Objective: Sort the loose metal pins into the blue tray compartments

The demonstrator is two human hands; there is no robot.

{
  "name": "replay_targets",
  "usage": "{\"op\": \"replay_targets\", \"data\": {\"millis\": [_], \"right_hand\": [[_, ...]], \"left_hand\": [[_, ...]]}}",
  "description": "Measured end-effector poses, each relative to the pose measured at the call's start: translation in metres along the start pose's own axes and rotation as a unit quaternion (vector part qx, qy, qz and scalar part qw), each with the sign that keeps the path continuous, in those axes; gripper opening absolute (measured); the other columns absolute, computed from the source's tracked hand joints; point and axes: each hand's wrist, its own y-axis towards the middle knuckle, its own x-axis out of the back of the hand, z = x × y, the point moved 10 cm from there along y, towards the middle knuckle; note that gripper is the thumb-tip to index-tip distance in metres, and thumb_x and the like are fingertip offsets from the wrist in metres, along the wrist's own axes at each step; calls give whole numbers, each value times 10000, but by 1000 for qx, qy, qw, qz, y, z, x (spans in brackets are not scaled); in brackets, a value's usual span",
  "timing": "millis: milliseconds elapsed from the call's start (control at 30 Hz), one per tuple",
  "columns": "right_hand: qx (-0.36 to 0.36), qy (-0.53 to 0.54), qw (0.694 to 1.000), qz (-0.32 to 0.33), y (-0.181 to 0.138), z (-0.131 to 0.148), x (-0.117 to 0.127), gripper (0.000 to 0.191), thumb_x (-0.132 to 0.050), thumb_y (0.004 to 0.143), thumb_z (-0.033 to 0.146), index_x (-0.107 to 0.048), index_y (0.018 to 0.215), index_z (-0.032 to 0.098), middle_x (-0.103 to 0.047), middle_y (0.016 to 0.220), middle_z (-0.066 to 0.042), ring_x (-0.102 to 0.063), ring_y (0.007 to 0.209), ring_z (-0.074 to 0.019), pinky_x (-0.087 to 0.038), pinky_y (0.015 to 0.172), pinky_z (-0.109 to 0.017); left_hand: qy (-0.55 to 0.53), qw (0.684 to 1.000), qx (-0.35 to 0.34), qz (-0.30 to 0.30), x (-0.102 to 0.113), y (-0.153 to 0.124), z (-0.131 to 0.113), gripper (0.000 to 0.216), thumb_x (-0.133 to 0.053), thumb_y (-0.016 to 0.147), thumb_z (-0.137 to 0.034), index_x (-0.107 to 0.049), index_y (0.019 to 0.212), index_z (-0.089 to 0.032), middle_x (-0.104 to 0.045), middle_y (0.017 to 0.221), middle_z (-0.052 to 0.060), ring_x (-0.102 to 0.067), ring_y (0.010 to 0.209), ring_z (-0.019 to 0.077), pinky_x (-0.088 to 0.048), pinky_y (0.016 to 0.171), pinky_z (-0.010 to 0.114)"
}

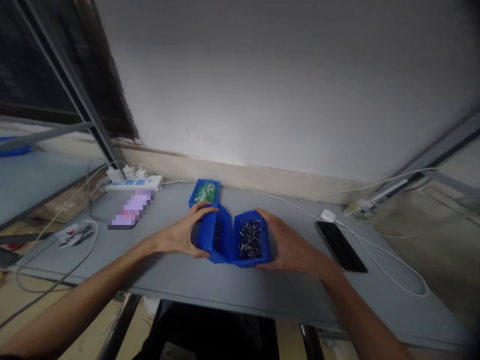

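Two blue plastic bins stand side by side on the grey table (210, 285). My left hand (183, 232) wraps round the outer side of the left bin (215, 235), which holds a few small dark metal parts. My right hand (288, 245) presses against the outer side of the right bin (252, 240), which is filled with several small metal pins. Both bins tilt inward and touch each other. A third blue bin (204, 192) with green and pale pieces sits just behind them, untouched.
A white power strip (133, 184) with plugs and cables lies at the back left, a phone with a lit screen (131, 210) beside it. A dark phone (340, 246) and a white charger (328, 215) with cable lie at the right. Wall behind, table edge near me.
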Motion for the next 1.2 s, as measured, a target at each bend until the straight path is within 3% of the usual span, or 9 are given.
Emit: {"op": "replay_targets", "data": {"millis": [233, 433, 767, 900, 1000, 1100, 1200], "right_hand": [[-6, -17, 999, 29, 21, 7, 1, 1384, -883, 580, 659, -40, 1629, 334, -315, 1609, -128, -355, 1447, -409, -357, 1173, -619], [6, 24, 999, 27, 34, 15, 0, 1353, -889, 571, 659, -105, 1631, 357, -350, 1586, -115, -358, 1416, -449, -327, 1150, -663], [12, -12, 999, 49, 54, 30, -13, 1408, -906, 563, 627, -68, 1642, 282, -357, 1568, -163, -335, 1424, -453, -319, 1168, -643], [17, 50, 998, 31, 43, 25, -12, 1463, -881, 569, 694, 45, 1631, 301, -153, 1668, -145, -185, 1518, -420, -241, 1226, -616], [-20, 126, 992, 4, 27, 1, -21, 1546, -902, 532, 686, 165, 1598, 348, 31, 1692, -142, -96, 1547, -413, -211, 1225, -635], [-54, 202, 978, -4, 18, -18, -40, 1562, -935, 535, 620, 192, 1584, 356, -8, 1682, -180, -167, 1535, -412, -262, 1197, -645], [-31, 237, 971, -14, 21, -14, -51, 1501, -940, 581, 551, 147, 1594, 337, -101, 1665, -187, -238, 1516, -393, -292, 1194, -618]], "left_hand": [[32, 999, 3, 10, 0, 11, -9, 1095, -899, 600, -498, -360, 1539, -333, -193, 1611, 119, -246, 1486, 443, -253, 1213, 660], [23, 1000, -16, 11, 0, 12, -11, 1083, -883, 616, -531, -363, 1548, -351, -195, 1614, 115, -241, 1480, 467, -233, 1204, 692], [34, 999, -5, 27, -3, 12, -11, 1111, -880, 642, -569, -313, 1572, -350, -121, 1649, 115, -147, 1520, 465, -213, 1219, 676], [23, 999, -15, 39, -13, 9, -9, 1211, -898, 622, -544, -214, 1603, -357, -9, 1670, 123, -132, 1524, 472, -250, 1203, 675], [24, 999, -29, 30, -19, 7, -9, 1259, -914, 601, -528, -178, 1608, -354, 51, 1672, 125, -92, 1534, 468, -249, 1208, 663], [31, 999, -37, 15, -21, 8, -10, 1215, -904, 627, -514, -196, 1601, -354, 19, 1671, 124, -84, 1540, 453, -229, 1219, 658], [32, 998, -53, 5, -19, 9, -12, 1148, -901, 627, -517, -278, 1576, -346, -37, 1664, 124, -117, 1532, 458, -230, 1219, 658]]}}
